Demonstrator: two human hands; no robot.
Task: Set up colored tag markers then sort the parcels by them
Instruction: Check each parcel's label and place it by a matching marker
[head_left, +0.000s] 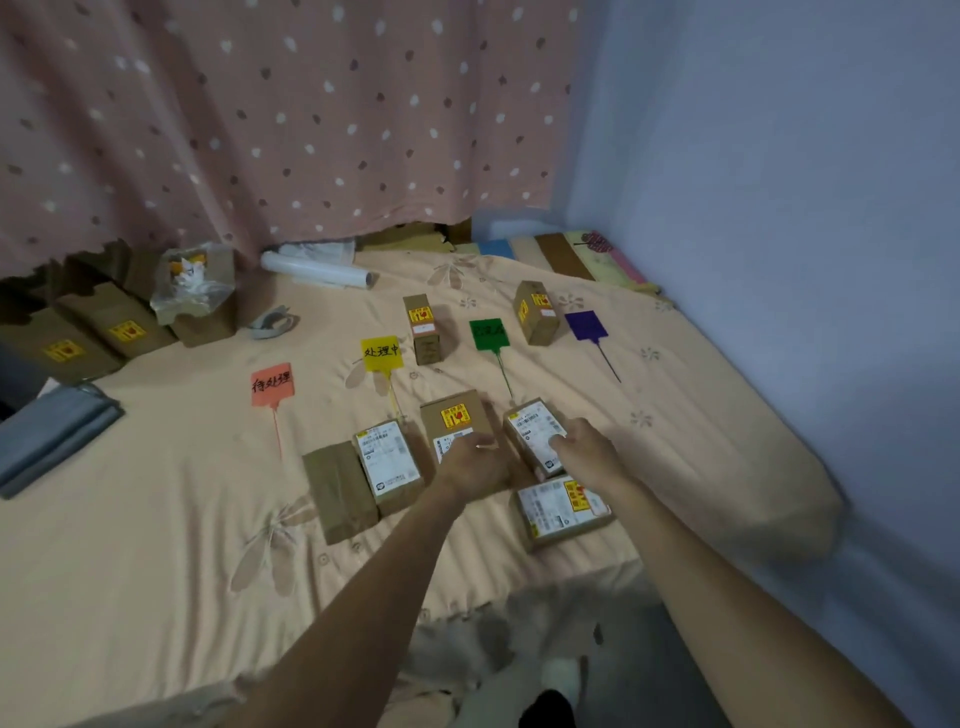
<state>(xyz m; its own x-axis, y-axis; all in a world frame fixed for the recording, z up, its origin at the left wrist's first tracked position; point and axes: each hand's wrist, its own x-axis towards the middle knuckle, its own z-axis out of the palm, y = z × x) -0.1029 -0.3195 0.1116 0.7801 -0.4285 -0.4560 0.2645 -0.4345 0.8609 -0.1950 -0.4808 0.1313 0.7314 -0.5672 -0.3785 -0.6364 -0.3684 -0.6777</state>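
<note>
Four tag markers lie in a row on the bed: red tag (272, 384), yellow tag (382, 353), green tag (488, 334) and purple tag (586, 326). One parcel (425, 328) stands behind the yellow tag, another (536, 313) between the green and purple tags. Near me lie several cardboard parcels. My left hand (475, 462) rests on the middle parcel (454, 415) with its fingers curled over its label. My right hand (584, 449) grips the parcel (530, 428) to its right. More parcels lie at the left (387, 460), far left (337, 491) and lower right (558, 506).
The peach bedsheet (171, 519) covers the bed. Brown boxes (98, 332), a plastic bag (195, 283), a clear film roll (317, 270) and tape (272, 322) sit at the back left. A folded grey cloth (52, 436) lies at the left edge. A wall (805, 208) stands at the right.
</note>
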